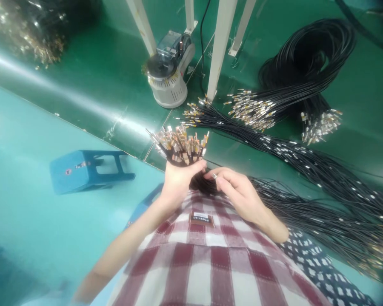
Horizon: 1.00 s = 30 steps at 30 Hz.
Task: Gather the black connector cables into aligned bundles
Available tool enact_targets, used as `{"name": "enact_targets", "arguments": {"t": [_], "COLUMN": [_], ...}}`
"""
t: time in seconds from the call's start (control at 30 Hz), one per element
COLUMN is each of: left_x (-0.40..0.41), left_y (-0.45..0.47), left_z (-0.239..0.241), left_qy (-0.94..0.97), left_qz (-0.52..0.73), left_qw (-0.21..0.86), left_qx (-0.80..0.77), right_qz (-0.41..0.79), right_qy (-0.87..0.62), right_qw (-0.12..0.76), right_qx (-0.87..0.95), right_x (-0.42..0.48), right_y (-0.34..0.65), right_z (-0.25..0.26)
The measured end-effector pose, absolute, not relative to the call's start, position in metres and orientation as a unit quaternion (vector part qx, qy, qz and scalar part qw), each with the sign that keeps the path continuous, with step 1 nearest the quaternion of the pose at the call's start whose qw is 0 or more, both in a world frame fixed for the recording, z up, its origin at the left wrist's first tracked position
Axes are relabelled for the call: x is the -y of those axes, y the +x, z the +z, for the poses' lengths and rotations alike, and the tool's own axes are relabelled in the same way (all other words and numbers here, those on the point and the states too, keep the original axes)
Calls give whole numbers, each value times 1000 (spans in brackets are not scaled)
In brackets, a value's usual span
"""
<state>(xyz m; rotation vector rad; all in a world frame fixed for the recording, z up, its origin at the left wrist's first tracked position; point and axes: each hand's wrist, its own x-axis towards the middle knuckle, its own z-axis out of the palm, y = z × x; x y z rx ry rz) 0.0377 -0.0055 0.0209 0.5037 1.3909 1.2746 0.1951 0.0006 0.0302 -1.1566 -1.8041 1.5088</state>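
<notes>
My left hand [178, 178] is closed around a thick bundle of black cables [204, 182]. The bundle's metal-tipped ends [180, 144] fan out above my thumb, silver and copper in colour. Just right of it, my right hand [234, 187] pinches a small silver-tipped cable end [215, 176] between thumb and fingertips. From the held bundle, black cables run off to the right beneath my right forearm. Both hands are close to my checked apron.
On the green table [115, 97] lie another long cable bundle [264, 144] and a coiled one [309, 63] with metal ends. A round grey-white machine [169, 85] stands beside white metal legs [221, 46]. More cables [44, 34] are at upper left. A blue stool [73, 170] is on the floor.
</notes>
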Motion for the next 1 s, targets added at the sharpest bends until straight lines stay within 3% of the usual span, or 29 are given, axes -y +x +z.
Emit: {"name": "enact_targets", "arguments": {"t": [0.17,0.43,1.0], "left_x": [6,8,7], "left_y": [36,35,36], "left_z": [27,31,37], "left_qy": [228,222,252], "left_qz": [525,511,487], "left_qw": [600,621,633], "left_qx": [-559,-551,-546], "right_qz": [598,525,603], "right_qy": [-431,-445,-396], "right_qw": [256,210,171], "right_qx": [625,694,671], "right_x": [-6,-6,-15], "right_y": [197,190,204], "right_z": [31,35,37]}}
